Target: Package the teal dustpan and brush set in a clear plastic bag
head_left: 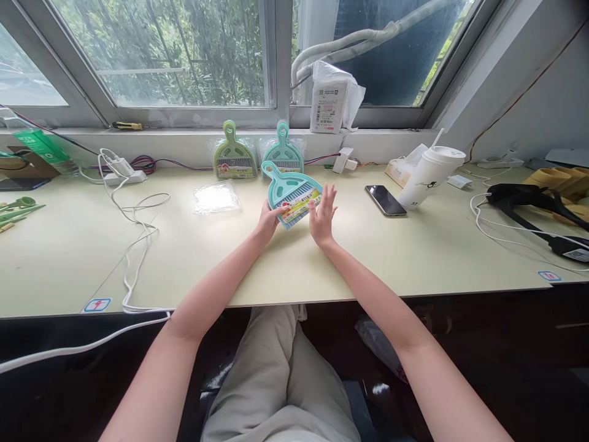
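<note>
The left hand (268, 222) grips the lower left edge of a teal plastic dustpan-and-brush set (294, 191) with a yellow printed label, while the right hand (324, 218) stands open at the set's right edge, fingers up — whether touching, it is hard to tell. Beyond the hands, a green plastic dustpan set (234, 151) and a second teal plastic dustpan set (283, 147) stand upright side by side. A flat, clear plastic packet (216, 197) lies left of the left hand — and right of the right hand lies a black rectangular phone (385, 201), near a tall, lidded white cup (427, 178).
</note>
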{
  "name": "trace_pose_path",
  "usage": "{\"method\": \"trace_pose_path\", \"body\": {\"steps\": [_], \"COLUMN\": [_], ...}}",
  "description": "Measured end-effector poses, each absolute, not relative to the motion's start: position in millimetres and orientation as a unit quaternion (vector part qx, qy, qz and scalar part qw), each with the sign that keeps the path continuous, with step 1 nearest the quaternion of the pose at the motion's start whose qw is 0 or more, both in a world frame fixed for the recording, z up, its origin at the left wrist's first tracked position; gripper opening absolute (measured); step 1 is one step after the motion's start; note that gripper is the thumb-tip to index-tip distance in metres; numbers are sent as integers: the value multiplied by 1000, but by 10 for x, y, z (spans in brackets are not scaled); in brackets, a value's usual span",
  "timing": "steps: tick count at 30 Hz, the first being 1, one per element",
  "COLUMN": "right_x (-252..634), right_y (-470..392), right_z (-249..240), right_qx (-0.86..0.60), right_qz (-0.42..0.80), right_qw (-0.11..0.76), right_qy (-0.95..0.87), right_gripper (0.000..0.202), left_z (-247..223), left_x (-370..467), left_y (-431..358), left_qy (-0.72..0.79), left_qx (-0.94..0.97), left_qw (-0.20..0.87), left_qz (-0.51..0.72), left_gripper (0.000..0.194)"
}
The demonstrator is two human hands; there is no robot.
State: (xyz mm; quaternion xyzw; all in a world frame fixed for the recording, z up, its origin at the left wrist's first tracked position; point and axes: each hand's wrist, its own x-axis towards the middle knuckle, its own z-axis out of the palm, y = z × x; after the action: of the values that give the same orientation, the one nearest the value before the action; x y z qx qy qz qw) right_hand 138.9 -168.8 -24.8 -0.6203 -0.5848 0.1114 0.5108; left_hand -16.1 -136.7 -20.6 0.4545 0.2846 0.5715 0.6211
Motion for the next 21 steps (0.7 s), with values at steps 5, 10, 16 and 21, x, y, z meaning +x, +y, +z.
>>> {"method": "trace_pose_path", "body": {"steps": [5,10,16,21], "right_x": [1389,1324,1395,1419], "right_y": [-1649,-1709,-1677,-1654], "right_z": [-278,-230,-229,-262], "right_qx": [-532,-439,-465,-454], "right_qz": [391,541,516,518], "right_qw": [577,569,607,609], "right_qy": [-481,-437,-386,-393], "right_gripper": [59,32,23,26], "left_z": [-218,-197,-248,-258], "left_x": [-166,-173,-150,-155], "left_y": [-1353,-1357,-1345,-1341], "left_qy": [287,288,300,300], "left_qx": [440,465,503,504], "left_qw": [626,611,612,614], "left_qz": [576,572,532,528], "left_gripper": [65,76,69,66]}}
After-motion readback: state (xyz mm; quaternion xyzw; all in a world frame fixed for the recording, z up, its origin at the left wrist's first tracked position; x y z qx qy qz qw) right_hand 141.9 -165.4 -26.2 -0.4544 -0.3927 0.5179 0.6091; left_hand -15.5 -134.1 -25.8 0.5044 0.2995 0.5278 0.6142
